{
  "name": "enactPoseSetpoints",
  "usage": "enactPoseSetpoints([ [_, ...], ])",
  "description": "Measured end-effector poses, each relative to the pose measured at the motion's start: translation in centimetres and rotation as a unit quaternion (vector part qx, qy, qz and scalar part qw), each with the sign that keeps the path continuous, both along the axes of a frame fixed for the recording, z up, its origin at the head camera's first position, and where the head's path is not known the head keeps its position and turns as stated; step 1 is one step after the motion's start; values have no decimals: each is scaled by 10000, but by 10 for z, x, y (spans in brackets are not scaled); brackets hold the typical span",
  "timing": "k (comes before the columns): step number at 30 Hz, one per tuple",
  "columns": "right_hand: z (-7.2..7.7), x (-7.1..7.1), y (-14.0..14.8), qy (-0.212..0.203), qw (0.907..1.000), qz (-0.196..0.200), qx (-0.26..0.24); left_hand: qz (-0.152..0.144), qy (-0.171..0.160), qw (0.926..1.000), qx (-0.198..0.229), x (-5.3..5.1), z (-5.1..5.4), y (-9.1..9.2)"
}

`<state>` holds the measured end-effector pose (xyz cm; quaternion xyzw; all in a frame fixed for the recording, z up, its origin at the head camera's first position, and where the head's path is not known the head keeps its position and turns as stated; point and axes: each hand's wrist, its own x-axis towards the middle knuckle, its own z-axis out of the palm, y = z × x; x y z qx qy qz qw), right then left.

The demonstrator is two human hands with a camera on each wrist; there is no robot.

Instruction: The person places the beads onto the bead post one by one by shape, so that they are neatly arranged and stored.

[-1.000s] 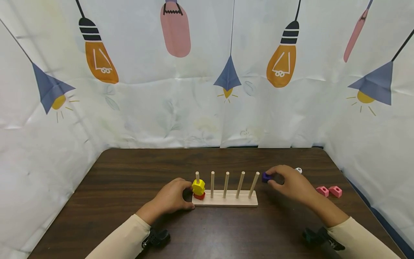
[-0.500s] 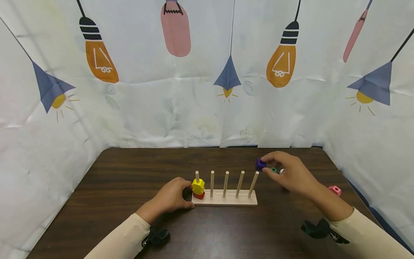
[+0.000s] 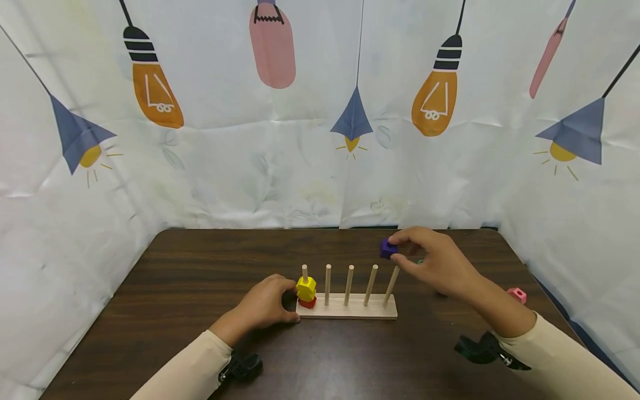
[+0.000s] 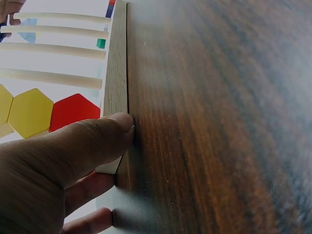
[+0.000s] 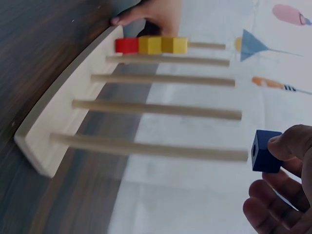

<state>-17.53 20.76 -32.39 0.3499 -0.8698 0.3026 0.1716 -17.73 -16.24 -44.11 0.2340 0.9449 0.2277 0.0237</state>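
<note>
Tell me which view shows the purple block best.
The right wrist view: the purple block is large, its hole visible. Head: small, pinched by the right hand. Left wrist: perhaps a dark sliver at the left edge.

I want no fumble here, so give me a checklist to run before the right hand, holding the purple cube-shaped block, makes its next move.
1. Purple cube-shaped block pinched by the right hand: ok.
2. Hole in the block unobstructed: ok, its opening shows in the right wrist view.
3. Long, flat pale wooden base held by the left hand: ok, thumb on its edge.
4. Free round pale wooden pegs: ok, four are bare.
5. Red hexagonal block under two yellow hexagonal blocks on one end peg: ok.
6. Hole lined up with a peg: cannot tell.
</note>
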Motion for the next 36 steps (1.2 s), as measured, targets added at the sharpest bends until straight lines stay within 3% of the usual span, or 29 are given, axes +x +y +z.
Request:
enactPoseSetpoints([
  [6, 4, 2, -18, -54, 9994, 318, -153, 5, 21, 10000, -17, 0, 0, 0],
  [23, 3, 6, -56, -369, 9960, 700, -418, 40, 60, 10000, -29, 1, 0, 0],
  [30, 0, 8, -67, -536, 9954, 684, -391, 14, 89, 10000, -29, 2, 0, 0],
  [36, -4, 11, -79, -613, 9970, 385, -287, 4, 94, 10000, -20, 2, 0, -1],
])
